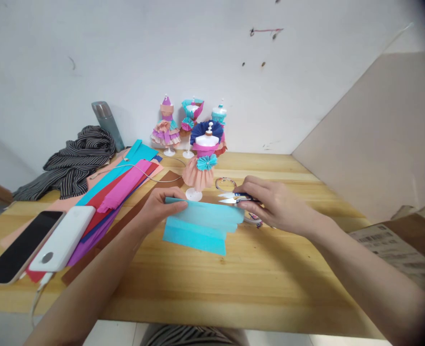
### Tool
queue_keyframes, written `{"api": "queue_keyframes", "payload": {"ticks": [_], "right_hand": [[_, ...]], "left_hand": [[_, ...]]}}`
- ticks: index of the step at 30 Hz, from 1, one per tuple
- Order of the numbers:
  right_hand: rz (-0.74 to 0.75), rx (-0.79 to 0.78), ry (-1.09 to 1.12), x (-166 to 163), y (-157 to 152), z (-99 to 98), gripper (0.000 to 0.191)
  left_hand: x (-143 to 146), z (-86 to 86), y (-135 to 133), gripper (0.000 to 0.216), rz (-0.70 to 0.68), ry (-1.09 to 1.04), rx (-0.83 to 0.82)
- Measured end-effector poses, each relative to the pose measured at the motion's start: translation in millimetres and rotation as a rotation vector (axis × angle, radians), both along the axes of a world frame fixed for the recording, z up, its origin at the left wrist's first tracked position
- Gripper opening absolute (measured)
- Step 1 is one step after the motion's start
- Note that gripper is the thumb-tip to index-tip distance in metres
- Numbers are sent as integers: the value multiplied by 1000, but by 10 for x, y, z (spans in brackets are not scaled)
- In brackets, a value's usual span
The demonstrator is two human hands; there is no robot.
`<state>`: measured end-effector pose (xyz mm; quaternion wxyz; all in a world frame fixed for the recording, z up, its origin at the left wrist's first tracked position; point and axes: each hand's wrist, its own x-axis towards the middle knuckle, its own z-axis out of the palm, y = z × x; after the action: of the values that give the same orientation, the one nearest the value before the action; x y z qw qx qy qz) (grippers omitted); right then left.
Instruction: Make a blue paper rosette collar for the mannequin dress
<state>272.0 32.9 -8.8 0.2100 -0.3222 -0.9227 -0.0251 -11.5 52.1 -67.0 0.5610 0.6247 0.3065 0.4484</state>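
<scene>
A folded sheet of turquoise crepe paper (205, 216) hangs over the middle of the table, its layers uneven at the right end. My left hand (162, 206) pinches its upper left corner between thumb and fingers. My right hand (270, 202) is closed round a pair of scissors (230, 198); the blades are apart and point left, at the paper's upper right edge. Fingers hide most of the scissor handles. Just behind the paper stands a small white dress form (207, 140) in a peach skirt with a pink band, a turquoise rosette and a navy collar.
More dressed forms (166, 127) stand by the wall. Coloured crepe sheets (118, 192), a white power bank (63, 238), a phone (23, 247), a striped cloth (78, 161) and a flask (107, 124) lie or stand left. A cardboard box (403, 240) is at right.
</scene>
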Motion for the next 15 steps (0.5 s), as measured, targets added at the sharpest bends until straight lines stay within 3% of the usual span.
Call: {"api": "queue_keyframes", "payload": {"ticks": [3, 6, 15], "right_hand": [[33, 195, -64, 35, 78, -100, 30], [29, 292, -70, 62, 125, -168, 26], [86, 321, -62, -9, 108, -169, 25]], "left_hand": [[13, 37, -25, 14, 35, -35, -60], [18, 70, -59, 13, 55, -59, -138], [7, 3, -58, 27, 59, -50, -302]]}}
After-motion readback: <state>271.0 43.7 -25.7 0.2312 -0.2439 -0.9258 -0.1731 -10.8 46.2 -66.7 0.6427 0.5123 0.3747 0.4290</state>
